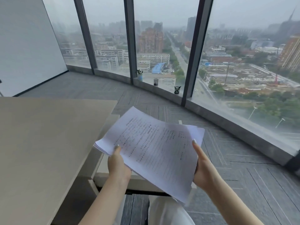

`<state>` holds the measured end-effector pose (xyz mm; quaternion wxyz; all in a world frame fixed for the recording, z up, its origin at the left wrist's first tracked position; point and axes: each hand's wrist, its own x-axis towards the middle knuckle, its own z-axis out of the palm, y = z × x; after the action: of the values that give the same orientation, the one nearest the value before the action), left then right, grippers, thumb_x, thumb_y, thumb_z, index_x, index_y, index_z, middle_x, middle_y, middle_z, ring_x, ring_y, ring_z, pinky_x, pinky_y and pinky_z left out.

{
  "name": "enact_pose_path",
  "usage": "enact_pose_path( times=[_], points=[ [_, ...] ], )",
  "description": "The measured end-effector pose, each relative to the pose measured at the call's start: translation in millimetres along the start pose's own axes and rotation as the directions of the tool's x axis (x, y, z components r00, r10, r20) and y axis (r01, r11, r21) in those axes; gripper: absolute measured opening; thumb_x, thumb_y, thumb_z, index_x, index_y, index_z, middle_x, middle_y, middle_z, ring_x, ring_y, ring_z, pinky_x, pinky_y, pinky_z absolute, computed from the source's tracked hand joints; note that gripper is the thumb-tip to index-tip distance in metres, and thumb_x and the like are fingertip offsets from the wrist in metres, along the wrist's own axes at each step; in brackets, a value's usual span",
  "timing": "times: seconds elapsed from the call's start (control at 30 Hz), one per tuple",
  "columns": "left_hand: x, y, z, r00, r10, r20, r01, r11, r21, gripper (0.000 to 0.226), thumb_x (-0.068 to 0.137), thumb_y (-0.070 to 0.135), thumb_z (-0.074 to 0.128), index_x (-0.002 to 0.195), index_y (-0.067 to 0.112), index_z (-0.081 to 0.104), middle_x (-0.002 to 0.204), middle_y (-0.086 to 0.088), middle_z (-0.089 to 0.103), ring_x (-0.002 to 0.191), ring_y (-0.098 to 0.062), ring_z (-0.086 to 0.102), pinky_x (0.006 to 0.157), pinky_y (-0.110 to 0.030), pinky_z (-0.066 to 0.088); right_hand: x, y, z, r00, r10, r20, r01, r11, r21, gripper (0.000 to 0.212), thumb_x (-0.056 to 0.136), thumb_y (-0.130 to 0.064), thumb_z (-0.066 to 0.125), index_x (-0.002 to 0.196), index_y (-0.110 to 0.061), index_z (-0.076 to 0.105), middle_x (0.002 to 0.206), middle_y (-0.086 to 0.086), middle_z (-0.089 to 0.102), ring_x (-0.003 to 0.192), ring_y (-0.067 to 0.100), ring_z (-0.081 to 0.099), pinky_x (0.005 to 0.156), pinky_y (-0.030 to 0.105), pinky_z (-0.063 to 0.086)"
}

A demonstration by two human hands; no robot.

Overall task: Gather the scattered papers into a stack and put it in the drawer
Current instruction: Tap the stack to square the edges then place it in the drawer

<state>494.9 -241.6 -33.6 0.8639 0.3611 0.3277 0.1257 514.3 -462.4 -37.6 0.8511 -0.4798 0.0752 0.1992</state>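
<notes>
Starting at nine o'clock, the pale desk [40,143] fills the left of the view, and beneath its edge, at about seven o'clock from the papers, a light-coloured drawer [113,177] seems to stand pulled out, though only its rim and front show and its inside is hidden. The left hand [118,166] grasps the stack of papers [152,150] at its near left edge, thumb on top and fingers hidden beneath. The stack is held in the air over the floor, just right of the desk corner, its long axis running from ten o'clock down to four o'clock; the sheets are not yet squared, with a loose corner jutting out at two o'clock. The right hand [203,168] grasps the right edge, thumb laid along the top sheet. Judging from this, the drawer lies down and to the left of both hands, nearer the left one, so the stack would likely need to swing its long axis round and descend towards seven o'clock. Farther off, at twelve o'clock, small pots [155,82] sit on the window ledge [211,111].
</notes>
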Motion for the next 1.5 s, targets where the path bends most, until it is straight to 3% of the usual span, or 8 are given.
enact_pose_path(
  times=[0.1, 0.3, 0.63, 0.87, 1.2, 1.33, 1.4, 1.5],
  points=[
    [16, -6, 2, 0.999, -0.015, -0.051, 0.013, 0.999, -0.032, 0.019, 0.096, 0.023, 0.048, 0.114, 0.020, 0.053, 0.092, -0.001, 0.063, 0.085, -0.025, 0.061, 0.079, -0.040, 0.049, 12, 2, 1, 0.998, 0.047, -0.036, -0.050, 0.996, -0.074, 0.038, 0.085, -0.049, 0.051, 0.107, -0.022, 0.065, 0.095, 0.005, 0.076, 0.094, 0.027, 0.067, 0.070, 0.042, 0.051],
    [46, -18, 5, 0.990, -0.081, -0.116, 0.070, 0.993, -0.098, 0.026, 0.097, 0.021, 0.045, 0.122, 0.018, 0.050, 0.111, -0.007, 0.059, 0.091, -0.026, 0.060, 0.087, -0.041, 0.046, 61, 19, 3, 0.947, 0.055, -0.316, -0.155, 0.941, -0.301, 0.034, 0.096, -0.025, 0.047, 0.123, -0.005, 0.052, 0.102, 0.014, 0.067, 0.084, 0.030, 0.065, 0.063, 0.037, 0.052],
    [88, -43, -7, 0.930, -0.264, -0.256, 0.232, 0.962, -0.146, 0.042, 0.101, 0.026, 0.035, 0.140, 0.012, 0.039, 0.143, -0.011, 0.046, 0.129, -0.030, 0.046, 0.109, -0.046, 0.034, 124, 50, 10, 0.963, -0.094, -0.254, -0.141, 0.627, -0.766, 0.018, 0.096, -0.022, 0.039, 0.107, -0.015, 0.051, 0.095, 0.002, 0.062, 0.083, 0.021, 0.062, 0.070, 0.035, 0.051],
    [113, -50, -11, 0.909, -0.332, -0.253, 0.308, 0.942, -0.130, 0.043, 0.101, 0.027, 0.033, 0.140, 0.013, 0.040, 0.144, -0.012, 0.045, 0.131, -0.031, 0.045, 0.110, -0.048, 0.032, 161, 76, 5, 0.937, -0.082, -0.341, -0.225, 0.606, -0.763, 0.011, 0.094, -0.016, 0.039, 0.097, -0.013, 0.048, 0.084, 0.001, 0.057, 0.076, 0.021, 0.056, 0.070, 0.033, 0.047],
    [130, -48, -22, 0.817, -0.503, -0.283, 0.492, 0.863, -0.113, 0.046, 0.098, 0.027, 0.021, 0.130, 0.019, 0.053, 0.132, -0.002, 0.055, 0.129, -0.029, 0.046, 0.109, -0.046, 0.032, 183, 92, -13, 0.878, -0.056, -0.475, -0.317, 0.675, -0.666, 0.029, 0.093, -0.009, 0.036, 0.118, -0.005, 0.050, 0.114, 0.015, 0.061, 0.090, 0.027, 0.059, 0.068, 0.031, 0.046],
    [129, -47, -15, 0.796, -0.441, -0.415, 0.446, 0.890, -0.091, 0.042, 0.097, 0.021, 0.029, 0.131, 0.013, 0.053, 0.140, -0.003, 0.050, 0.130, -0.023, 0.046, 0.110, -0.035, 0.028, 184, 94, -13, 0.871, -0.075, -0.486, -0.309, 0.686, -0.659, 0.053, 0.094, -0.006, 0.038, 0.144, -0.007, 0.021, 0.140, 0.017, 0.045, 0.092, 0.027, 0.059, 0.067, 0.030, 0.047],
    [125, -47, -12, 0.805, -0.403, -0.436, 0.408, 0.909, -0.086, 0.042, 0.097, 0.018, 0.028, 0.130, 0.012, 0.054, 0.137, -0.004, 0.053, 0.126, -0.022, 0.050, 0.105, -0.032, 0.035, 183, 94, -11, 0.853, -0.115, -0.508, -0.311, 0.669, -0.675, 0.068, 0.093, -0.010, 0.042, 0.149, -0.011, 0.002, 0.153, 0.014, 0.027, 0.118, 0.031, 0.052, 0.089, 0.041, 0.048],
    [124, -47, -12, 0.807, -0.380, -0.451, 0.393, 0.917, -0.070, 0.044, 0.096, 0.017, 0.027, 0.130, 0.012, 0.055, 0.136, -0.004, 0.054, 0.124, -0.022, 0.052, 0.103, -0.032, 0.037, 182, 96, -7, 0.837, -0.144, -0.528, -0.312, 0.667, -0.676, 0.074, 0.092, -0.013, 0.044, 0.149, -0.009, -0.004, 0.158, 0.013, 0.011, 0.144, 0.029, 0.017, 0.113, 0.043, 0.022]
  ],
)
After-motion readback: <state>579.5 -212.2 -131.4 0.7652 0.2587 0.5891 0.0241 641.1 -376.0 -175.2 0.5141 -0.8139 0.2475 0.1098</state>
